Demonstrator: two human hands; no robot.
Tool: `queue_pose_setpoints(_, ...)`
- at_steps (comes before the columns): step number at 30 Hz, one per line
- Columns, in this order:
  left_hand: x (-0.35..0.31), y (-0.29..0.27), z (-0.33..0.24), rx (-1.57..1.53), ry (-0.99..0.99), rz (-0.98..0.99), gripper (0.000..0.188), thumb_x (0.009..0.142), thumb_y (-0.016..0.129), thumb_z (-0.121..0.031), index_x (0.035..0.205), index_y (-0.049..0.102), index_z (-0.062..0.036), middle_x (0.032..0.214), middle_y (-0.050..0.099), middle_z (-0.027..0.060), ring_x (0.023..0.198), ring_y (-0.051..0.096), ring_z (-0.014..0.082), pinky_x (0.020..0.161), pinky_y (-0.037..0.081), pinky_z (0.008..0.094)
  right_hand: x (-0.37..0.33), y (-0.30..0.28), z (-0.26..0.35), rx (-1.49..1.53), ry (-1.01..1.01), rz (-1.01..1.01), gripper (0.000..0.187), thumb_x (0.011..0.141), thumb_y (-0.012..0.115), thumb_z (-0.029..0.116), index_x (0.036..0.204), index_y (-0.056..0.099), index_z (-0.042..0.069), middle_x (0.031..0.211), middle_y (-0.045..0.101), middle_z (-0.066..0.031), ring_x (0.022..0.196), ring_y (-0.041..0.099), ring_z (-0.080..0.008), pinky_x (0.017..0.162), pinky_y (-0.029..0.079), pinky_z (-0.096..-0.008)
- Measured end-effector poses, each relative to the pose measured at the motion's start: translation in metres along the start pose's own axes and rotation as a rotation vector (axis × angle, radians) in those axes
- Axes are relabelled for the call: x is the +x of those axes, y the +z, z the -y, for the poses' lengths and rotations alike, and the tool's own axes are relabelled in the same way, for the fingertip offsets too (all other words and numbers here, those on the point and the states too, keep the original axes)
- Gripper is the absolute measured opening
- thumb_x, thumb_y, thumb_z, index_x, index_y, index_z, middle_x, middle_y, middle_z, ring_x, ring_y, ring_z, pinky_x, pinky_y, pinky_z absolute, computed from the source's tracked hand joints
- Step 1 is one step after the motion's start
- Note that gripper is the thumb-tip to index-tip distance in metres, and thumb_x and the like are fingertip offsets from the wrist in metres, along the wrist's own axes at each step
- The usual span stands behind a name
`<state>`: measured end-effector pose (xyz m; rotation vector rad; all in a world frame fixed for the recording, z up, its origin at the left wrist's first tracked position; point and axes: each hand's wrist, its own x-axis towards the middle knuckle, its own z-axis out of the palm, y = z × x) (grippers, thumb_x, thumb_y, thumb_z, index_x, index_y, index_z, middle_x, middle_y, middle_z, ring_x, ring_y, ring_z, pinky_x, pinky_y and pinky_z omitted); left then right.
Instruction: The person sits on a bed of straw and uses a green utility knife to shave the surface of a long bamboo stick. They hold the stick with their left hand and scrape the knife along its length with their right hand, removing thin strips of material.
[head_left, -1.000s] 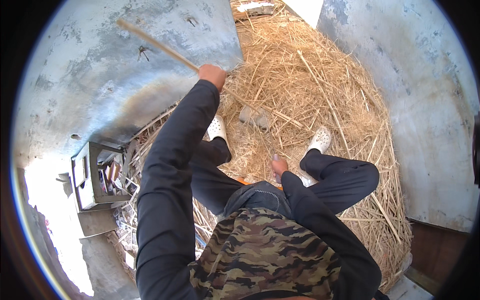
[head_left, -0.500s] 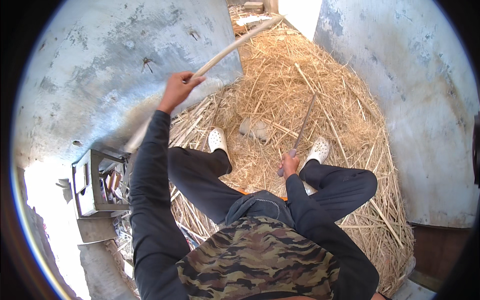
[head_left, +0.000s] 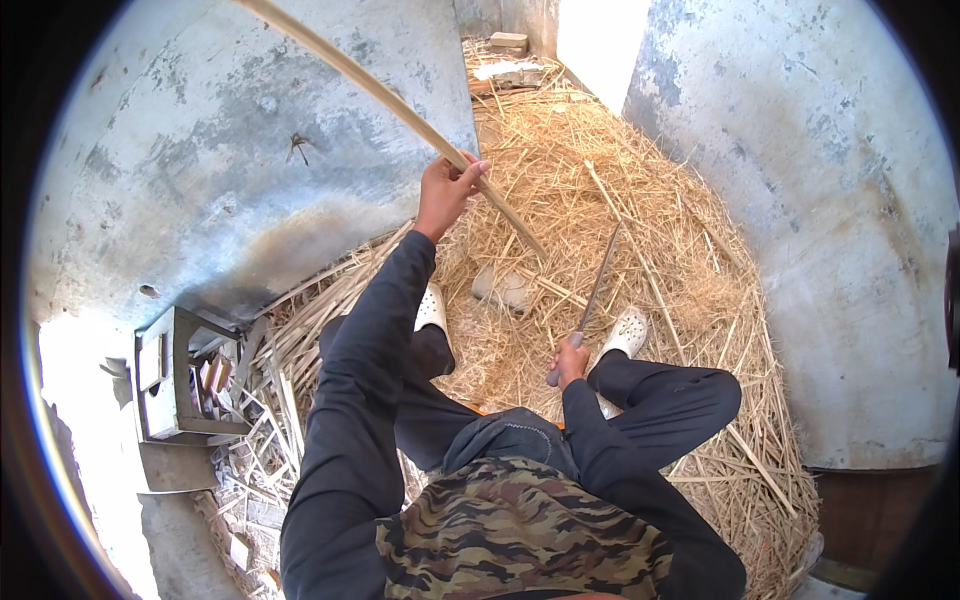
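Note:
My left hand [head_left: 450, 192] is closed around a long pale strip of split bamboo or wood [head_left: 370, 82]. The strip slants from the top left, past the wall, down to a lower end over the straw in front of me. In my right hand [head_left: 570, 360] is the handle of a long thin-bladed knife [head_left: 601, 272]. Its blade points up and away, over the shavings beside my right shoe, and does not touch the strip. Between my feet, a little farther off, a grey stone [head_left: 500, 288] lies half sunk in the shavings.
Straw-like shavings [head_left: 560, 140] cover the floor around my white clogs [head_left: 627, 333]. A pile of split strips [head_left: 335, 285] lies along the left wall [head_left: 230, 150], near a small wooden box frame [head_left: 178, 375] holding things. Another grey wall [head_left: 800, 220] rises at the right.
My left hand has moved right and slightly down. The strip has swung round, its far end now at top left and its other end over the straw. The knife has stayed nearly in place.

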<state>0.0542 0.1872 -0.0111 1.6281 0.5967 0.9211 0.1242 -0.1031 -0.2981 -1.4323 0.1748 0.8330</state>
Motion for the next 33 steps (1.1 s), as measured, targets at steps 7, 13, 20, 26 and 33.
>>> queue_pose_setpoints(7, 0.030, 0.017, -0.048, -0.207, 0.142, -0.170, 0.032, 0.101, 0.055, -0.033, 0.092, 0.062, -0.0037, 0.077, 0.063, 0.0017, 0.066, 0.060, 0.0088, 0.058, 0.051, 0.0241, 0.003, 0.001, -0.009, 0.030, 0.002, 0.012, 0.011, 0.079, 0.057, 0.005, 0.073, 0.047, 0.004, 0.053, 0.046, -0.0061, 0.036, 0.043, -0.0172, 0.035, 0.039, -0.0335)
queue_pose_setpoints(13, 0.041, 0.015, -0.075, -0.306, 0.165, 0.030, 0.050, 0.101, 0.044, -0.051, 0.086, 0.056, -0.0047, 0.057, 0.039, -0.0041, 0.048, 0.037, 0.0078, 0.047, 0.032, 0.0241, 0.003, 0.009, -0.007, -0.032, 0.021, -0.004, 0.012, 0.079, 0.057, 0.005, 0.074, 0.047, 0.003, 0.053, 0.047, -0.0067, 0.037, 0.045, -0.0174, 0.034, 0.038, -0.0334)
queue_pose_setpoints(20, 0.050, 0.002, -0.105, -0.482, 0.181, 0.376, 0.058, 0.099, 0.037, -0.061, 0.084, 0.052, -0.0069, 0.056, 0.033, -0.0055, 0.048, 0.032, 0.0088, 0.050, 0.029, 0.0254, -0.003, 0.012, 0.001, -0.012, 0.014, 0.021, 0.014, 0.079, 0.058, 0.005, 0.070, 0.048, 0.002, 0.053, 0.047, -0.0068, 0.038, 0.045, -0.0176, 0.034, 0.038, -0.0333)
queue_pose_setpoints(26, 0.061, -0.001, -0.128, -0.420, 0.199, -0.024, 0.051, 0.100, 0.045, -0.054, 0.084, 0.053, -0.0060, 0.062, 0.039, -0.0012, 0.054, 0.039, 0.0121, 0.056, 0.036, 0.0292, -0.007, 0.014, 0.007, -0.025, -0.010, 0.059, 0.014, 0.078, 0.057, 0.005, 0.067, 0.048, 0.002, 0.053, 0.046, -0.0064, 0.037, 0.044, -0.0171, 0.035, 0.039, -0.0331)
queue_pose_setpoints(33, 0.061, -0.022, -0.135, -0.460, 0.267, 0.089, 0.054, 0.100, 0.041, -0.056, 0.077, 0.049, -0.0076, 0.059, 0.036, -0.0017, 0.054, 0.035, 0.0118, 0.055, 0.034, 0.0297, -0.034, 0.030, 0.039, -0.020, 0.062, 0.220, 0.011, 0.080, 0.060, 0.007, 0.077, 0.050, 0.003, 0.058, 0.050, -0.0065, 0.040, 0.048, -0.0161, 0.035, 0.039, -0.0317)
